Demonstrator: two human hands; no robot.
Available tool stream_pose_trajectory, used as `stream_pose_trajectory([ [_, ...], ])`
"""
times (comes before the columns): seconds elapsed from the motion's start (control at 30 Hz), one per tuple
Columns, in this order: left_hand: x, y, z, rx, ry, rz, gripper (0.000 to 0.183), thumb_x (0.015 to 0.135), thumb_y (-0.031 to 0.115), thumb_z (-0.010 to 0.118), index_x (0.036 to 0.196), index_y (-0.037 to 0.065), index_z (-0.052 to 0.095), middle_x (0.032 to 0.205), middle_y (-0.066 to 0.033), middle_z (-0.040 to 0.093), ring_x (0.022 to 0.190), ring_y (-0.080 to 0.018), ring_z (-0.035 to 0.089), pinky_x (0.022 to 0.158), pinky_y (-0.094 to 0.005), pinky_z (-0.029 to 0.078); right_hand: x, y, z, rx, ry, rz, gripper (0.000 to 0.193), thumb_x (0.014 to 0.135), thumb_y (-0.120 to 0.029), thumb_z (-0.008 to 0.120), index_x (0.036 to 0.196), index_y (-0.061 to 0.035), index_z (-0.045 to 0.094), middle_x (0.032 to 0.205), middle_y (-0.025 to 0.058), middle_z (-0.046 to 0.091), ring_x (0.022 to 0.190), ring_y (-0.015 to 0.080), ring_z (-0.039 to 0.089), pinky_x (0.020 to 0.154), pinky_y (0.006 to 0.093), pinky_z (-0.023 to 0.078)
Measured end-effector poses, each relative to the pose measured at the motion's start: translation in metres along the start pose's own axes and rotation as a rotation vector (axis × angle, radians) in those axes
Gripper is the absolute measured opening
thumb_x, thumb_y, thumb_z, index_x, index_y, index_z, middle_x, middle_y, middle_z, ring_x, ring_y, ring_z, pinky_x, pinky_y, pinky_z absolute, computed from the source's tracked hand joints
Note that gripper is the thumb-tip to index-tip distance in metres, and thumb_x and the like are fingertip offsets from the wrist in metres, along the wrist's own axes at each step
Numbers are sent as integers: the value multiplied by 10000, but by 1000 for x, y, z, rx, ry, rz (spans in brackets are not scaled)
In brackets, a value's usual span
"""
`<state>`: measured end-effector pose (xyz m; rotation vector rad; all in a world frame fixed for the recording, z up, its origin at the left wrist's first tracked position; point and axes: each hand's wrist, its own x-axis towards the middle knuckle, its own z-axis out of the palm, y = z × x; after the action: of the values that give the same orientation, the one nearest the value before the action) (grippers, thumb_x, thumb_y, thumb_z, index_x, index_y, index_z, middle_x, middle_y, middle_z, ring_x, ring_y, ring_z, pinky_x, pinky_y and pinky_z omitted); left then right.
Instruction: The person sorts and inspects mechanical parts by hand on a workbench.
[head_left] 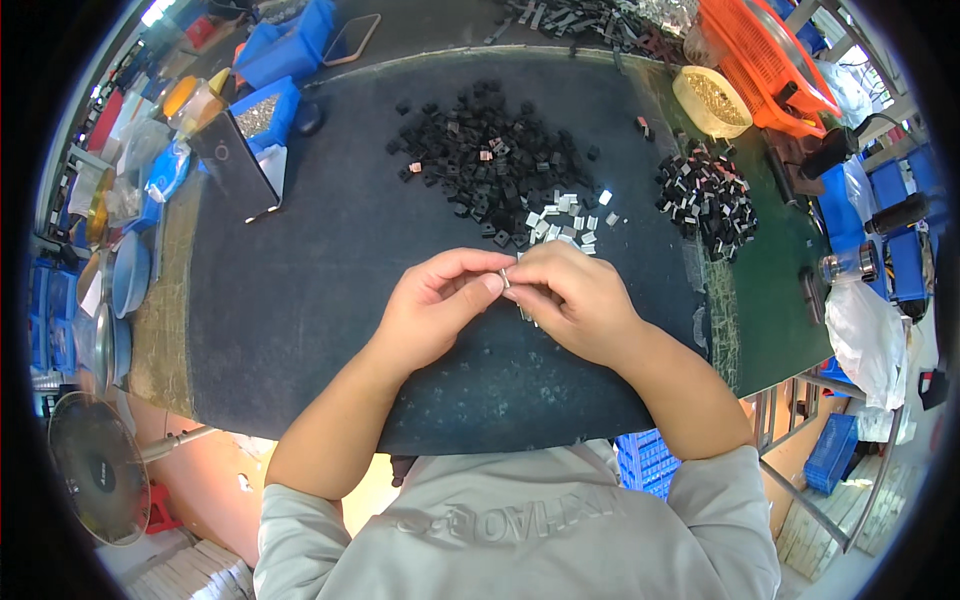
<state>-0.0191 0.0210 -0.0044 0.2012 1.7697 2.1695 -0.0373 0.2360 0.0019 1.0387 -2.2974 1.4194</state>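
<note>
My left hand (435, 305) and my right hand (580, 300) meet over the dark mat, fingertips touching. Between them they pinch a small silvery metal piece (504, 278); my fingers cover most of it. Just beyond my right hand lies a loose scatter of small silvery metal clips (565, 215). Some more silvery bits show under my right fingers. Behind these spreads a heap of small black block-like parts (490, 145), with a few copper-coloured ones among them. To the right sits a second pile of black parts with silvery faces (705, 200).
A dark mat (290, 320) covers the table. On the left a phone (235, 160) leans upright beside a blue bin (268, 112) of small metal parts. At the far right stand a yellow tub (712, 102) and an orange basket (765, 65). A fan (98, 468) is at lower left.
</note>
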Motion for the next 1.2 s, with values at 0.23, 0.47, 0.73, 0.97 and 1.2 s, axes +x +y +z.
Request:
stream_pose_trajectory([
  [0.23,0,-1,1,-114,-26,83,309,1002,72,655,1305,12,652,1114,-55,679,1007,-119,624,893,-286,502,-1,0,-8,47,-105,162,225,891,-166,792,1079,-90,694,944,61,667,669,194,641,593,304,519],
  [0.47,16,3,-18,803,197,295,258,990,66,652,1244,45,696,1113,-73,669,1004,-156,650,854,-292,524,16,54,-84,-471,556,542,280,868,-184,795,1094,-32,729,902,70,665,718,189,628,681,337,529],
  [0.73,29,-4,-4,1259,256,440,267,928,133,717,1183,57,692,1137,-115,668,1067,-308,651,917,-400,528,7,55,-55,-374,119,285,82,897,-126,714,917,-48,724,940,128,671,909,334,676,795,417,553],
  [0.97,30,1,-2,1090,172,309,215,905,92,731,1108,41,685,1065,-117,676,1006,-302,670,866,-402,545,3,33,-34,-337,-214,335,233,891,-183,741,1103,-93,711,1103,85,647,899,323,694,792,439,570],
  [1.2,17,0,-11,1167,205,368,208,893,88,759,1088,44,701,1028,-101,665,891,-236,662,788,-344,548,2,32,-35,-432,-208,253,197,903,-144,713,1093,-93,707,1088,84,640,894,315,700,773,441,577],
])
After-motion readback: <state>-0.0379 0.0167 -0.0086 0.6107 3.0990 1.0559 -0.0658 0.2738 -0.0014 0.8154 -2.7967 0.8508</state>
